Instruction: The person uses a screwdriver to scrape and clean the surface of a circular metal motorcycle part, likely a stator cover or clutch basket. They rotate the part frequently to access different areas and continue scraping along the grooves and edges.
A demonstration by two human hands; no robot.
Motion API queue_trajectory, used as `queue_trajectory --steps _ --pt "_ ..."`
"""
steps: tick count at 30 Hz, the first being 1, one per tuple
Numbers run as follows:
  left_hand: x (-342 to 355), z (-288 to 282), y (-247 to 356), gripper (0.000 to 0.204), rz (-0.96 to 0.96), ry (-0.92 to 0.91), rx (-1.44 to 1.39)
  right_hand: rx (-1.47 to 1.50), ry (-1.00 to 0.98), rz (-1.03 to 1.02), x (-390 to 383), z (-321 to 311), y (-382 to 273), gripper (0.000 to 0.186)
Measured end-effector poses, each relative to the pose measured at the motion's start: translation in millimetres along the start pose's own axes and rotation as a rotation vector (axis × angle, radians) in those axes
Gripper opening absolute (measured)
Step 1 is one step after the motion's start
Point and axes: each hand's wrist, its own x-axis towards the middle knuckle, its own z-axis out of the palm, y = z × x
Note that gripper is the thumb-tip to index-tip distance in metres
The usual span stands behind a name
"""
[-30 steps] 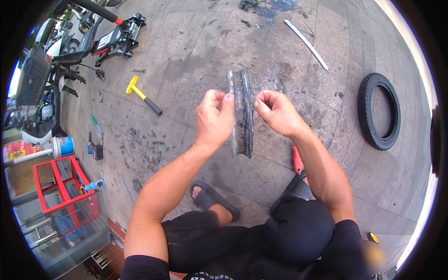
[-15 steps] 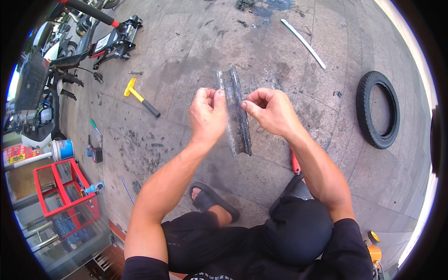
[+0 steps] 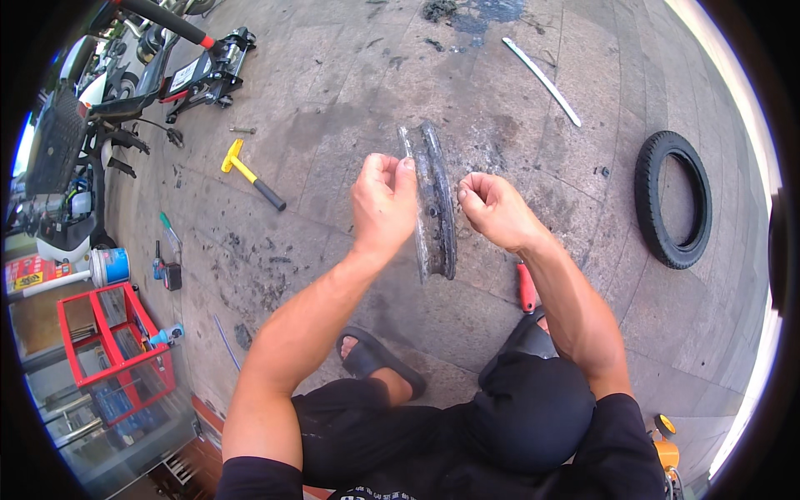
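A grimy bare wheel rim (image 3: 434, 192), seen edge-on and nearly upright, hangs in front of me above the pavement. My left hand (image 3: 385, 202) is closed at its left edge, thumb on top. Just off the opposite edge, my right hand (image 3: 497, 210) is curled into a pinch; a narrow gap shows between its fingertips and the rim. Whatever those fingers hold, if anything, is hidden. Close to my right foot lies a tool with a red handle (image 3: 527, 287), partly covered by my forearm.
A black tyre (image 3: 647, 200) lies at right, a pale flat strip (image 3: 542, 81) beyond. Left are a yellow-headed hammer (image 3: 252, 175), a bolt (image 3: 242, 130), a cordless tool (image 3: 172, 276) and a red-framed case (image 3: 106, 333). A floor jack (image 3: 218, 73) and scooter stand at far left.
The rim and my left hand have shifted slightly right. My right hand has moved right and a little down, away from the rim's edge, its fingers curled tighter.
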Motion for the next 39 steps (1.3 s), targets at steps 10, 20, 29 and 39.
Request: queue_trajectory --steps 10,20,29,39 --pt "16 -6 -5 0.025 -0.119 0.030 -0.037 -0.098 0.121 -0.153 -12 9 -12 0.027" --pt "-18 -5 2 0.031 -0.025 -0.073 -0.107 -0.363 0.110 -0.279 2 9 -43 0.017" --pt "-8 -7 -8 0.034 -0.027 -0.010 -0.100 -0.160 0.189 -0.130 6 7 -12 0.016" --pt "-18 -5 -9 0.029 0.021 -0.044 -0.058 -0.164 0.023 -0.002 9 8 -52 0.017"
